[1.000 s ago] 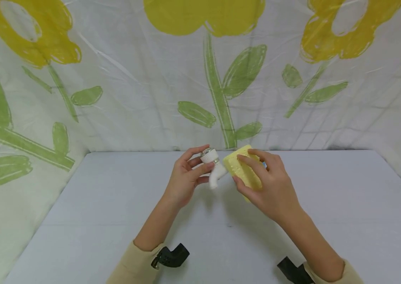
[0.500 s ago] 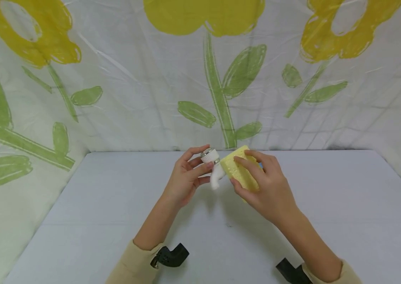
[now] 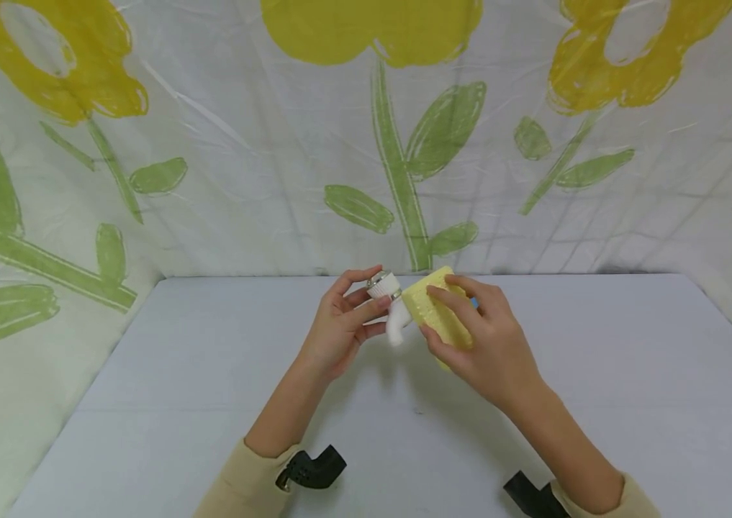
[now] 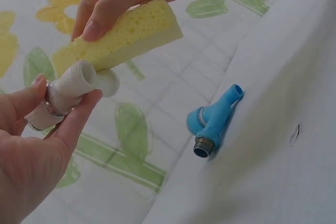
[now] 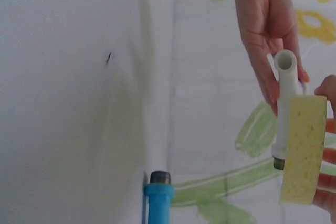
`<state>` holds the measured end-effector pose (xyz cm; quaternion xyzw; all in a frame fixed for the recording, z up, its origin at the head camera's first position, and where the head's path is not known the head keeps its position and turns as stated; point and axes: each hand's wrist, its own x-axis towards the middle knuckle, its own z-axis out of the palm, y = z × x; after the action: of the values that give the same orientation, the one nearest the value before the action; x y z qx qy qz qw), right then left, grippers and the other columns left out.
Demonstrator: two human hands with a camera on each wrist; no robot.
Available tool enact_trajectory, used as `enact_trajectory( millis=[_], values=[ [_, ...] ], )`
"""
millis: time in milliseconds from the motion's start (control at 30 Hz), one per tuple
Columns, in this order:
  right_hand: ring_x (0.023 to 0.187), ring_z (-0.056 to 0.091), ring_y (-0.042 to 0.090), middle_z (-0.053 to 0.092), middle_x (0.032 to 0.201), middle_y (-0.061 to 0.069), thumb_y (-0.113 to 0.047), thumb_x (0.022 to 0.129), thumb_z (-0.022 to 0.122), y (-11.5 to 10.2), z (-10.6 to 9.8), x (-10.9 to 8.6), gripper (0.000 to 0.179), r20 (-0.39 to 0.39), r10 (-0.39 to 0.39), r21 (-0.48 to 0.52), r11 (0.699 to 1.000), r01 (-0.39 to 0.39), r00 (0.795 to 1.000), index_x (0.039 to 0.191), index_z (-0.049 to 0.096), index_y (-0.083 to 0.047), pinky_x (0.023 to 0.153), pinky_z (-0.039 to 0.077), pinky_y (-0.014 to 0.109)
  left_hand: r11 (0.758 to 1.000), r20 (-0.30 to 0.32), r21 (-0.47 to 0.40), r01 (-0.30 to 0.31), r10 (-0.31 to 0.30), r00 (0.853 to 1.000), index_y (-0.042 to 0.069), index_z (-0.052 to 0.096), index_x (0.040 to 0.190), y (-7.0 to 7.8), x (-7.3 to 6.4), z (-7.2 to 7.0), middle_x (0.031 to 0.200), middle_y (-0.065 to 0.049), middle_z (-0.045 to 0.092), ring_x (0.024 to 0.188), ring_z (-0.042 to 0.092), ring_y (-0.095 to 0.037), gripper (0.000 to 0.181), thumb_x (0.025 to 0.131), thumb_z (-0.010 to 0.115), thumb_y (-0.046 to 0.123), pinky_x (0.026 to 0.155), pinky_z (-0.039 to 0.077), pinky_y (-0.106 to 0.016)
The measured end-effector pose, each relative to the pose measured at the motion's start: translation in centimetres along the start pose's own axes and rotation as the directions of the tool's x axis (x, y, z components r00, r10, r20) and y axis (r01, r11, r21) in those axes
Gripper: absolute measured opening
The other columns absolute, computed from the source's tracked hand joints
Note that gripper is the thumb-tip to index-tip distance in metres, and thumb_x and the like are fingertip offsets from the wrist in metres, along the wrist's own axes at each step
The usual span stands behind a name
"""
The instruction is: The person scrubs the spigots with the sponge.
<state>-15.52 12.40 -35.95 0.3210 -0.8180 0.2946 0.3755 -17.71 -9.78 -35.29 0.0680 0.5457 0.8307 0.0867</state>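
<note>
White plastic forms the small tap with a ribbed knob, silver ring and bent spout (image 3: 398, 320), raised above the table's far part and serving as the centre of everything here; the left hand (image 3: 337, 324) grips it from its left side, thumb and fingers curled on the body near the knob, the gap between them only as wide as the tap; in the right wrist view a dark metal end shows at the foot of its pipe.

To the right of the tap, a pale yellow, pitted, rectangular sponge block (image 3: 437, 309) stands tilted, its edge beside the spout; whether they touch is hard to tell, since the parts overlap; the right hand (image 3: 498, 342) pinches this sponge, thumb on one edge and fingers spread along the other, parted by the width of the block.

Beyond the tap, a bright blue plastic tap with a threaded metal end (image 4: 215, 119) lies on the table; below the tap spreads the pale, smooth tabletop (image 3: 178, 374), bearing soft shadows; behind the tap hangs a whitish sheet printed with yellow flowers and green stems (image 3: 242, 108); nearer the wearer than the tap are two beige sleeves (image 3: 242, 478), with a black bent fixture (image 3: 314, 467) at the left cuff.
</note>
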Motion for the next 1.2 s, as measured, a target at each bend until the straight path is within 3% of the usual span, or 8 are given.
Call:
enact_trajectory(
  millis=[200,467,600,767,1033,1200],
  values=[
    [0.108,0.063,0.043,0.067,0.126,0.022,-0.04,0.104,0.061,-0.11,0.2,0.11,0.041,0.003,-0.039,0.006,0.999,0.039,0.999,0.124,0.074,-0.006,0.071,0.063,0.05,1.0,0.006,0.007,-0.002,0.002,1.0,0.001,0.045,0.154,0.07,0.03,-0.22,0.112,-0.003,0.067,0.092,0.071,-0.015,0.052,0.104,0.054,-0.011,0.076,0.065,-0.027],
    [0.107,0.062,0.044,0.067,0.124,0.023,-0.031,0.098,0.07,0.38,-0.04,0.09,0.036,-0.007,-0.016,-0.009,1.0,0.015,1.0,0.123,0.074,-0.005,0.072,0.063,0.053,1.0,0.023,0.006,-0.005,0.005,1.0,0.0,0.045,0.153,0.13,-0.06,-0.08,0.113,-0.004,0.067,0.092,0.071,-0.015,0.051,0.103,0.054,-0.011,0.076,0.065,-0.028],
    [0.109,0.062,0.043,0.066,0.126,0.023,-0.034,0.101,0.068,-0.06,0.04,-0.01,0.037,0.007,-0.02,0.003,1.0,0.02,1.0,0.124,0.073,-0.006,0.071,0.064,0.051,1.0,0.03,0.005,0.004,-0.004,1.0,0.002,0.045,0.153,0.15,-0.14,-0.21,0.114,-0.004,0.067,0.093,0.072,-0.015,0.051,0.104,0.054,-0.009,0.078,0.065,-0.029],
    [0.107,0.062,0.043,0.067,0.125,0.022,-0.046,0.106,0.055,-0.26,0.08,0.18,0.047,-0.003,-0.045,0.008,0.999,0.045,0.999,0.123,0.074,-0.006,0.071,0.063,0.052,1.0,0.038,0.009,0.001,-0.001,0.999,0.002,0.047,0.152,0.14,-0.12,-0.42,0.116,-0.003,0.066,0.094,0.072,-0.016,0.05,0.104,0.054,-0.009,0.079,0.065,-0.029],
    [0.108,0.062,0.045,0.067,0.125,0.022,-0.031,0.098,0.068,0.11,-0.03,0.21,0.036,-0.041,0.007,-0.001,1.0,-0.007,0.999,0.123,0.074,-0.006,0.075,0.06,0.053,1.0,0.08,-0.016,-0.017,0.018,0.997,-0.001,0.048,0.152,-0.03,-0.12,-0.22,0.114,-0.003,0.066,0.095,0.071,-0.018,0.049,0.104,0.052,-0.01,0.079,0.065,-0.029],
    [0.106,0.062,0.043,0.067,0.125,0.022,-0.036,0.102,0.063,-0.39,0.27,0.07,0.039,-0.029,-0.008,0.013,1.0,0.008,1.0,0.124,0.074,-0.006,0.072,0.061,0.049,1.0,0.084,-0.02,-0.016,0.017,0.996,0.001,0.049,0.152,0.03,-0.27,-0.2,0.115,-0.002,0.067,0.097,0.071,-0.017,0.047,0.106,0.051,-0.008,0.079,0.065,-0.029]
  ],
)
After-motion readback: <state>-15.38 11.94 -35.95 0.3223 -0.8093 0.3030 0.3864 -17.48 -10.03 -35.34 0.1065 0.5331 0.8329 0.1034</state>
